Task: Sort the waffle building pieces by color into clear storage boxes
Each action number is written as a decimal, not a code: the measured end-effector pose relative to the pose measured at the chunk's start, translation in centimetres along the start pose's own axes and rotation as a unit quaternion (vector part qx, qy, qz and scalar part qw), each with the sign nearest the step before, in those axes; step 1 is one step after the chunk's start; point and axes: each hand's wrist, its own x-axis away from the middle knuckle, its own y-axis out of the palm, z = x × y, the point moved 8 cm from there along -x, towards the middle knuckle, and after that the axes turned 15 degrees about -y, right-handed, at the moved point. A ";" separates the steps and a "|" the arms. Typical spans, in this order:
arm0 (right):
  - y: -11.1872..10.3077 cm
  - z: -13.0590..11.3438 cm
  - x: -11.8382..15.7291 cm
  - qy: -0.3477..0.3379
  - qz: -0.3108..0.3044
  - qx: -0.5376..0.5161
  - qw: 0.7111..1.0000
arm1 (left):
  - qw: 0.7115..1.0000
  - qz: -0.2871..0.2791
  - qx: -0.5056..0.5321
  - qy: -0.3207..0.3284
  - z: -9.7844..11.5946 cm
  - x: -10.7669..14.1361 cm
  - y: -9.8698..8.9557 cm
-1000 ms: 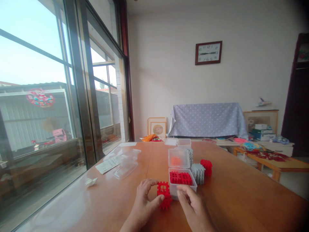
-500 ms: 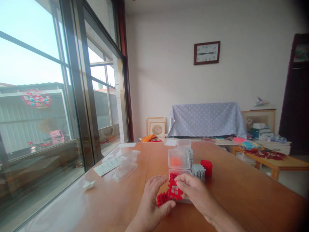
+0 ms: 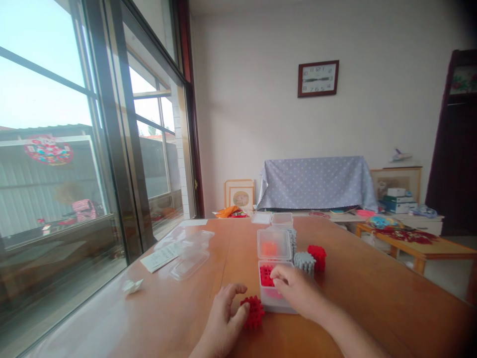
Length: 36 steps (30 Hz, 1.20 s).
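A frosted plastic box (image 3: 276, 304) stands on the table with its lid (image 3: 275, 244) tipped up behind it. Inside the box are red grid-shaped plastic building pieces (image 3: 266, 276). My right hand (image 3: 296, 288) is over the box's right side, fingers pinched at the edge of a red grid piece at the opening; the fingertips are partly hidden. To the left of the box sits a stack of red grid pieces (image 3: 255, 313). My left hand (image 3: 225, 318) curves beside this stack, fingers apart, the thumb at its left side.
Behind the box are a grey stack of pieces (image 3: 304, 263) and another red stack (image 3: 316, 257). More small boxes (image 3: 282, 219) are farther back. On the left lie clear lids (image 3: 189, 264), a printed sheet (image 3: 161, 257) and crumpled paper (image 3: 133, 286). A window (image 3: 44, 189) borders the table's left.
My right hand has lowered the red grid piece from in front of the box to its opening. My left hand has moved slightly down and left, showing more of the red stack.
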 end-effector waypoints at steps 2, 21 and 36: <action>0.3 -0.6 0.0 -0.012 -0.032 0.026 0.999 | 0.999 -0.027 -0.027 0.009 0.7 0.2 0.3; 0.7 -0.6 -0.2 -0.005 -0.094 0.078 0.992 | 0.994 -0.042 -0.094 0.023 1.9 0.8 0.8; -2.2 -5.7 -0.1 -0.057 0.061 -0.056 0.995 | 0.987 0.053 -0.009 0.152 2.8 2.0 -0.1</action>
